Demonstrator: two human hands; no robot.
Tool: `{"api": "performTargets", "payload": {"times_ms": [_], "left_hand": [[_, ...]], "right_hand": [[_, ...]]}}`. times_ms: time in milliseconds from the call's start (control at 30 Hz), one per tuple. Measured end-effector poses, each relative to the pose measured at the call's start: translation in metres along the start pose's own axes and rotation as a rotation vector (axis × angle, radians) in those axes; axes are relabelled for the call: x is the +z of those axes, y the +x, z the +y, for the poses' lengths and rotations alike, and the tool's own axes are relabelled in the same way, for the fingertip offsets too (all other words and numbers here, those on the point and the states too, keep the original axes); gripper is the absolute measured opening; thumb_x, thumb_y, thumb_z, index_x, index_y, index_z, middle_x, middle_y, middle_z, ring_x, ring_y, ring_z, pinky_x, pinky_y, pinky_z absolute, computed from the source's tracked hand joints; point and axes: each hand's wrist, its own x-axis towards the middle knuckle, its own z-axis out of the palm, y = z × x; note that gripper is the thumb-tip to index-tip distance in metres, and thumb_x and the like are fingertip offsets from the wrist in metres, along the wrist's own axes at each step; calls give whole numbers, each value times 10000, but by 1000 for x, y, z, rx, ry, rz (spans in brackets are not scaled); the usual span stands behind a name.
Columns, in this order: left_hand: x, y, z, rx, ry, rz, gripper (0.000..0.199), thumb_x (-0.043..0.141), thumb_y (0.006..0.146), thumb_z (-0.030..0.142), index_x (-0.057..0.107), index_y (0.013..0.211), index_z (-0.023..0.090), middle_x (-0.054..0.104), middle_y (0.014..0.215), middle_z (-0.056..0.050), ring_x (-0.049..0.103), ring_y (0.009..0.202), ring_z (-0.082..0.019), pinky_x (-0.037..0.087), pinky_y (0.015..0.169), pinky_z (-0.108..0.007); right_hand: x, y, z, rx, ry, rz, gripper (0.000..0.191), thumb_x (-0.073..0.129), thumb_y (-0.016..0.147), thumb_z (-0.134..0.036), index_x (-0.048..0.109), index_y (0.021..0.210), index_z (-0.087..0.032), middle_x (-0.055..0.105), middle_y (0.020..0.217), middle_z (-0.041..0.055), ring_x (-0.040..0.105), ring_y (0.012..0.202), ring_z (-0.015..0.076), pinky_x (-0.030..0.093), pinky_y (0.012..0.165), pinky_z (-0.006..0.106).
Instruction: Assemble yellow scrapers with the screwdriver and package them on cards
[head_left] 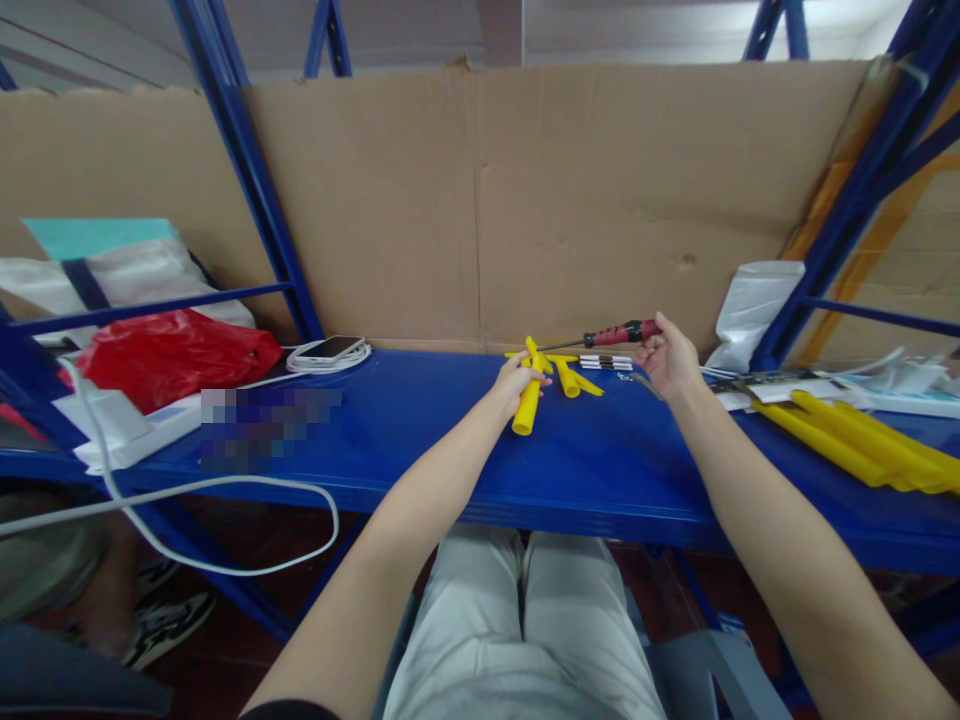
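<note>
My left hand (517, 380) is closed around a yellow plastic part (527, 408) with a tube-shaped lower end, held above the blue table. My right hand (664, 355) grips the rear end of a red and black screwdriver (621, 333). Its shaft points left and its tip meets the upper part of the yellow piece; the exact contact point is too small to tell. Just right of my left hand, another yellow part (568, 380) lies on the table (450, 420). Small white and black items (606, 362) rest behind it.
Long yellow tubes (862, 440) lie at the right. A phone (332, 347) sits on a coiled white cable at the left, near a red bag (180, 355) and a power strip (161, 430). Cardboard (600, 200) stands behind. Another person's shoe (169, 625) shows below left.
</note>
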Motion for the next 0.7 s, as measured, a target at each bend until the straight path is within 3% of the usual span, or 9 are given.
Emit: {"api": "performTargets", "payload": {"times_ms": [133, 400, 700], "left_hand": [[1, -1, 1, 4, 2, 2, 790, 549, 651, -40, 397, 1364, 264, 660, 1153, -95, 677, 633, -131, 428, 430, -164], [-1, 3, -1, 15, 4, 1, 737, 538, 661, -40, 428, 1333, 243, 667, 1128, -99, 676, 616, -132, 435, 448, -178], [1, -1, 1, -2, 9, 3, 744, 505, 676, -51, 406, 1350, 249, 664, 1126, -99, 672, 621, -132, 430, 443, -178]], "right_hand": [[1, -3, -2, 13, 11, -8, 360, 680, 741, -508, 485, 678, -213, 299, 390, -103, 312, 336, 59, 313, 329, 169], [7, -10, -6, 19, 0, -46, 267, 626, 831, -356, 447, 696, -209, 520, 532, -61, 452, 414, 63, 382, 388, 160], [3, -5, -3, -5, 14, -4, 415, 752, 682, -463, 421, 668, -214, 457, 496, -86, 421, 393, 53, 373, 368, 162]]}}
